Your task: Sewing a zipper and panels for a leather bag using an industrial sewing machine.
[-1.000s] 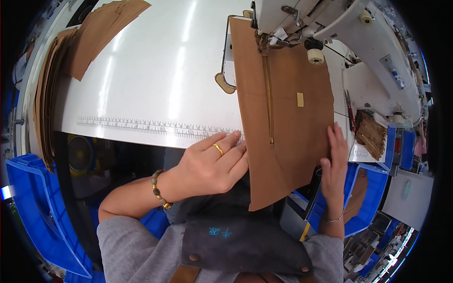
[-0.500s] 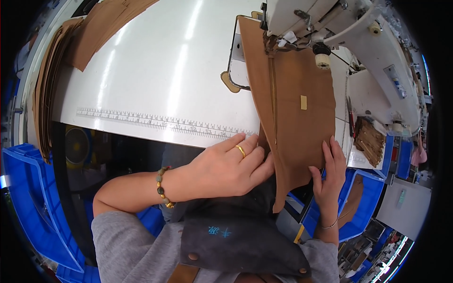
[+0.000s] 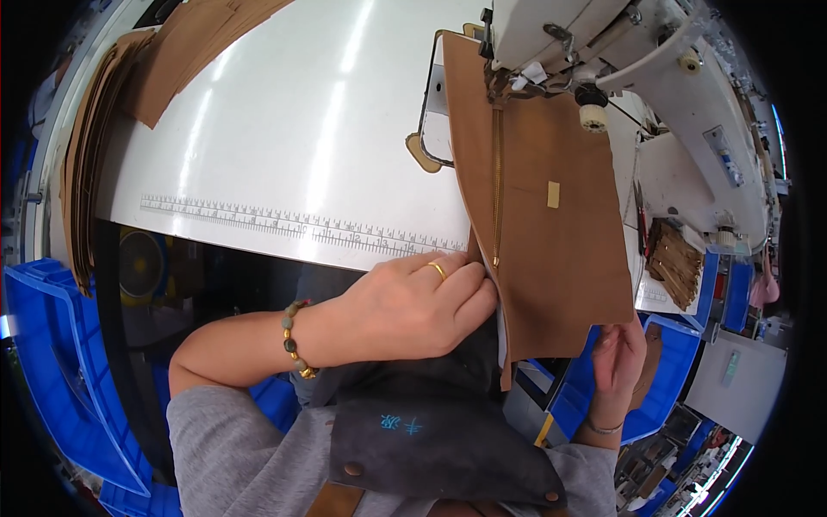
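Note:
A brown leather panel [image 3: 564, 250] with a zipper [image 3: 498, 181] along its left part lies under the head of a white sewing machine [image 3: 551, 43]. A small tan label [image 3: 553, 195] shows on its face. My left hand [image 3: 431, 302] is closed on the panel's left edge, just below the zipper's near end; its fingertips are partly behind the leather. At the lower right corner, my right hand [image 3: 620, 353] is curled under the near edge, and its fingertips are hidden by the panel.
A printed ruler scale [image 3: 301, 226] runs along the white table's [image 3: 258, 129] front edge. Brown leather pieces [image 3: 86, 155] are stacked at the left. Blue bins [image 3: 69, 370] stand at both sides. Right of the machine bed lie red-handled snips [image 3: 641, 228] and a bundle of brown strips [image 3: 674, 265].
My right hand has gone from lying on the panel's right edge to below its near corner, with fingers underneath. The panel's lower right part is spread flatter; my left hand stays nearly in place.

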### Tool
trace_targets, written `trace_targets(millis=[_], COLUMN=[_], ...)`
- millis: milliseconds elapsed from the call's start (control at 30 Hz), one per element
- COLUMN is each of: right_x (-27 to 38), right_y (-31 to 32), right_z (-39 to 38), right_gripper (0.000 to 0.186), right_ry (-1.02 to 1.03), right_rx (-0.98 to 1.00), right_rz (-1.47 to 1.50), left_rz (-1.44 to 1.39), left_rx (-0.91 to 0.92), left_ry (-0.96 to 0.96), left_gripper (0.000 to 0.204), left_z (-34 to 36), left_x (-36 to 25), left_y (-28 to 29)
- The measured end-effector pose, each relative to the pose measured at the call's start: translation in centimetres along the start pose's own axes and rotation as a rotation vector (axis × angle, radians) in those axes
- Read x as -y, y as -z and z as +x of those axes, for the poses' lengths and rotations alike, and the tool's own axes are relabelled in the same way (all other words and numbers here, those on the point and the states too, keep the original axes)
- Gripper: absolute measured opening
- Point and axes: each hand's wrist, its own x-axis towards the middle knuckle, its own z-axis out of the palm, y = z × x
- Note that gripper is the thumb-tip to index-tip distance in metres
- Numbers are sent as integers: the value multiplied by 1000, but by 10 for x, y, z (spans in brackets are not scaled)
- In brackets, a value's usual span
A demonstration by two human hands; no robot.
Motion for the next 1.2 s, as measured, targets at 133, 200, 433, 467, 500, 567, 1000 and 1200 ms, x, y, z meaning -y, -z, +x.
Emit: trace_targets(millis=[133,200,433,467,500,567,1000,1200], right_x=[-5,-3,-10,-20,-42,-42,-41,-19], right_y=[-5,-7,-35,-62,-73,-73,-73,-46], right_z=[5,2,27,41,78,76,79,53], right_gripper=[28,20,26,26,26,26,24,24], right_ry=[-116,49,817,818,819,811,814,821], right_rx=[123,41,353,319,371,396,508,567], right_rz=[-244,-993,-1809,-1846,-1800,-1810,-1844,-1844], left_rz=[9,50,172,140,164,144,195,220], left_rx=[-32,-44,-20,-43,-22,-38,149,150], left_ry=[-55,-36,14,-11,-16,-33,-156,-136], left_gripper=[33,34,27,27,28,29,16,14], left_z=[1,1,1,6,2,3,14,5], left_x=[6,6,5,5,1,2,2,-1], left_y=[-5,-5,1,0,-4,-6,9,5])
